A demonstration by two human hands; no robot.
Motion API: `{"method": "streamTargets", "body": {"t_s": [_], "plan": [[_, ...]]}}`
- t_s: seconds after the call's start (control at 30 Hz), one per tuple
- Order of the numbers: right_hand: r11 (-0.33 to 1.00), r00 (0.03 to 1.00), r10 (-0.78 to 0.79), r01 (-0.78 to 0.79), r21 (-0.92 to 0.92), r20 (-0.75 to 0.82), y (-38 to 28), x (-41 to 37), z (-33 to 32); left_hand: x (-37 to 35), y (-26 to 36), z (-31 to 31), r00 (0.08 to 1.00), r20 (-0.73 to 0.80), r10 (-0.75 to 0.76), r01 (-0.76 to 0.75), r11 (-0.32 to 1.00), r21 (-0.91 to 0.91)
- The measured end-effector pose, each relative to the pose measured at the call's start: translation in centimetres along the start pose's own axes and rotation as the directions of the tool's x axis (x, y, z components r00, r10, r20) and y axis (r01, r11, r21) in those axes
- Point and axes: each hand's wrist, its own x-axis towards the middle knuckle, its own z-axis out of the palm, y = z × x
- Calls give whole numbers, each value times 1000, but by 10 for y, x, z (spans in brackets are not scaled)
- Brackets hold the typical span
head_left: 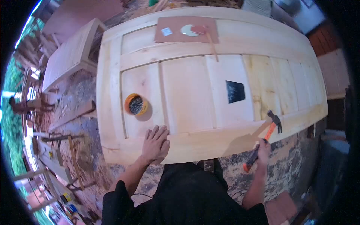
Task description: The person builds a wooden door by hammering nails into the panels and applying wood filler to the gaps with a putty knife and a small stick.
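A claw hammer (270, 129) with an orange and dark handle is in my right hand (264, 148), fingers wrapped round the handle. Its head points away from me, above the near right edge of a pale wooden door panel (187, 92). My left hand (156, 141) rests on the near rail of that panel, fingers stretched out and lying on the wood. Just beyond it stands a yellow-orange tub (128, 100) filled with small grey metal pieces that look like nails. Nearer the hammer, a dark four-sided plate (235, 92) lies on the boards.
On the panel's far side lies a brown board (170, 23) with a white and red patch and a thin stick (212, 48). Another wooden panel (67, 63) stands at left. Sawdust covers the floor (84, 131). A person (33, 105) is in the left distance.
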Motion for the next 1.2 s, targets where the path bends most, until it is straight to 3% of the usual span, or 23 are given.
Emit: {"method": "streamTargets", "body": {"t_s": [0.03, 0.07, 0.13, 0.2, 0.23, 0.3, 0.37, 0.43, 0.53, 0.6, 0.8, 0.9, 0.93, 1.0, 1.1, 1.2], "plan": [[1000, 999, -24, 24, -15, 32, -8, 11, -2, -12, -1, -2, 999, -27, -45, 46, 999, 20], [972, 994, -109, 107, -210, 2, -13, 24, -4, -19, -2, 3, 991, -108, -78, 76, 997, -22], [790, 954, -300, 233, -567, -26, -32, 43, -3, -22, -1, 4, 984, -152, -90, 85, 996, -40], [629, 796, -605, 480, -612, 2, -54, 31, 20, -19, 4, -2, 975, -196, -104, 87, 992, -95], [519, 682, -730, 581, -627, 28, -66, 15, 39, -20, 2, -1, 973, -202, -113, 90, 989, -118], [569, 704, -646, 702, -429, 295, -74, -20, 83, -22, -3, 2, 970, -207, -126, 94, 983, -159], [434, 539, -649, 842, -320, 538, -55, -45, 134, -22, -4, 2, 968, -213, -134, 98, 980, -171], [182, 276, -659, 961, -208, 699, -60, -83, 175, -22, -4, 3, 969, -199, -145, 108, 977, -181], [44, 361, -615, 903, -427, 701, -56, -112, 201, -23, -8, 5, 972, -171, -161, 128, 973, -191], [45, 361, -622, 902, -429, 695, -55, -111, 203, -22, -8, 8, 970, -179, -165, 126, 969, -213], [82, 402, -624, 886, -455, 670, -56, -113, 206, -8, 14, 0, 977, -176, -117, 109, 992, -56], [123, 405, -637, 893, -433, 655, -58, -111, 207, -3, 13, -4, 973, -191, -126, 96, 983, -156], [138, 406, -642, 895, -423, 650, -57, -110, 207, -4, 10, 2, 944, -277, -177, 90, 950, -299], [124, 377, -663, 907, -402, 647, -57, -106, 208, -7, 4, 14, 861, -405, -307, 32, 828, -560], [148, 372, -666, 916, -374, 647, -54, -105, 205, -3, 13, 26, 746, -353, -564, 8, 538, -843], [260, 422, -735, 898, -354, 531, -42, -87, 187, -11, 0, 26, 844, -488, -220, 0, 911, -412]]}}
